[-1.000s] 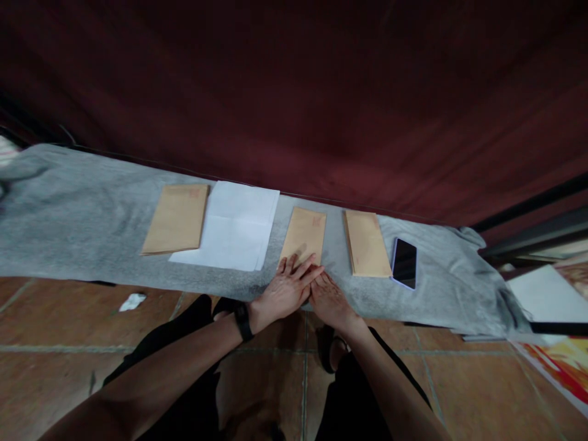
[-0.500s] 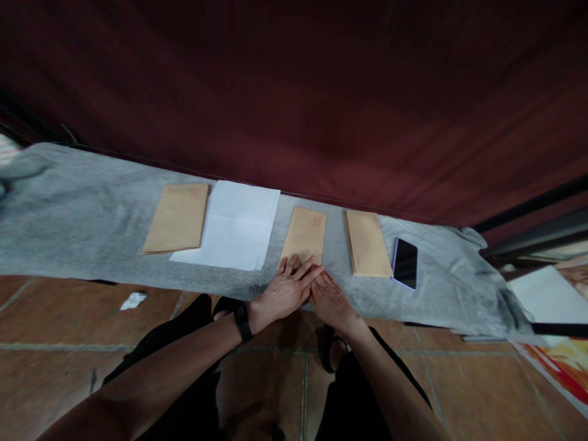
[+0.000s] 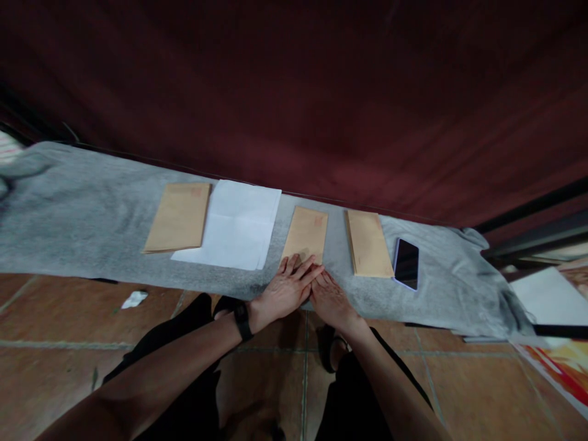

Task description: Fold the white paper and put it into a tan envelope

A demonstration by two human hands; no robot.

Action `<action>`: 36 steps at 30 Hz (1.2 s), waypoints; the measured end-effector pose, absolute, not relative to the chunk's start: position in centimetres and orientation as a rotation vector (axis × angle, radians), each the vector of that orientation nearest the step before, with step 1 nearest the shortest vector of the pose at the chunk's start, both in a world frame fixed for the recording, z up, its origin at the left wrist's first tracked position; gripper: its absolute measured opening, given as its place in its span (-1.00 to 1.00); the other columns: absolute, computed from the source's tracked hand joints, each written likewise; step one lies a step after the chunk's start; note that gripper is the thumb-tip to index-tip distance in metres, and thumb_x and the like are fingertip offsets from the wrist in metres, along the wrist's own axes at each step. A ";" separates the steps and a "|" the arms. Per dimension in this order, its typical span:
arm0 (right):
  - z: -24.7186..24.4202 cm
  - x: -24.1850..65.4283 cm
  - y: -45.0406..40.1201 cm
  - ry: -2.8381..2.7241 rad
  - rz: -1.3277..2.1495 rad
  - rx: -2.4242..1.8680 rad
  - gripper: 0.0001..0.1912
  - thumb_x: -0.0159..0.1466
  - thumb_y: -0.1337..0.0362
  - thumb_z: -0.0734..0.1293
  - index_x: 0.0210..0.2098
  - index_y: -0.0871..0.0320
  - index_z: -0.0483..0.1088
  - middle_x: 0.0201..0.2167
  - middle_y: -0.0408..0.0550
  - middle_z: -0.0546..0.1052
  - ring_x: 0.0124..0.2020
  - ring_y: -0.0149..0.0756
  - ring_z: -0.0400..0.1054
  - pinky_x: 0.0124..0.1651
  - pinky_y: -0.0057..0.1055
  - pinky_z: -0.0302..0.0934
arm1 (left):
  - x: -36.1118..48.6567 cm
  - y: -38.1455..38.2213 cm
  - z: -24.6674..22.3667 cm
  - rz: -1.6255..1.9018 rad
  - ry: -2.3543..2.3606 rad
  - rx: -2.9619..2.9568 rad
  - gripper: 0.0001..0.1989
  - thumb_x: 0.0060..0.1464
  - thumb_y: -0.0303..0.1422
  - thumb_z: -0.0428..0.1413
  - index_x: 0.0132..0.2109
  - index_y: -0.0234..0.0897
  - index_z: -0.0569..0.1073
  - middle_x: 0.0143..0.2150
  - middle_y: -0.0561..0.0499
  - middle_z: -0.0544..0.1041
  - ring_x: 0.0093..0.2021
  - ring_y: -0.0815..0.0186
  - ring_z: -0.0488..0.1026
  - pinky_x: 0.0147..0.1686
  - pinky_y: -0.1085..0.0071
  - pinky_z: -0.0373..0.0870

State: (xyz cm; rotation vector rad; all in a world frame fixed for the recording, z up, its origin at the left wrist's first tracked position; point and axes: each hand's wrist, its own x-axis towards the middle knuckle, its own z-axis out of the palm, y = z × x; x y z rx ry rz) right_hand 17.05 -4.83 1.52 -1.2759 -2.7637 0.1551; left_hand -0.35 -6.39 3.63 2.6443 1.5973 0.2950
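Observation:
A brown paper envelope (image 3: 307, 231) with a small red print lies in front of me on the grey cloth. My left hand (image 3: 287, 288) rests flat on its near end, fingers spread. Beside it, my right hand (image 3: 329, 297) lies with fingers stretched out, their tips meeting and partly under the left fingers. Both hands cover the near edge of the envelope. To the left are white paper sheets (image 3: 241, 223) and a stack of brown envelopes (image 3: 179, 217) overlapping them. On the right lies another stack of brown envelopes (image 3: 370, 244).
A phone (image 3: 407, 263) in a purple case lies right of the right-hand stack. Grey cloth (image 3: 92, 214) covers the long narrow surface, with a dark red curtain (image 3: 294, 104) behind it. A crumpled white scrap (image 3: 135, 299) is on the tiled floor (image 3: 68, 318).
Both hands keep the same place on the envelope. The whole view has shifted very slightly; nothing else visibly moves.

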 end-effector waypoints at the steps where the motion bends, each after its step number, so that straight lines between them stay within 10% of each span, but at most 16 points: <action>1: 1.5 17.1 -4.8 -2.765 0.162 -1.269 -0.44 0.39 0.37 0.19 0.36 0.36 0.21 0.36 0.23 0.27 0.39 -0.07 0.16 0.41 -0.11 0.11 | -0.4 -6.4 3.6 0.298 1.596 2.641 -0.42 0.37 -0.31 -0.10 0.47 0.00 0.05 0.52 -0.02 0.06 0.44 -0.07 0.12 0.35 -0.11 0.08; 22: 2.6 18.0 -4.0 -2.826 0.444 -1.337 -0.35 0.43 0.24 0.13 0.47 0.18 -0.05 0.49 0.04 0.00 0.49 -0.20 -0.10 0.48 -0.08 -0.07 | -2.4 -6.8 1.0 0.348 1.572 2.603 -0.27 0.39 -0.03 -0.14 0.46 -0.46 -0.01 0.50 -0.33 0.02 0.51 0.10 -0.11 0.44 0.08 -0.03; 36: 1.1 15.9 -2.6 -2.701 0.148 -1.295 -0.42 0.52 0.17 0.02 0.46 0.22 -0.01 0.47 0.04 0.05 0.49 -0.19 -0.07 0.49 -0.06 -0.13 | -2.7 -6.7 1.0 0.370 1.574 2.624 -0.36 0.41 -0.18 -0.18 0.46 -0.49 -0.01 0.48 -0.30 0.09 0.51 0.15 -0.07 0.45 0.10 -0.02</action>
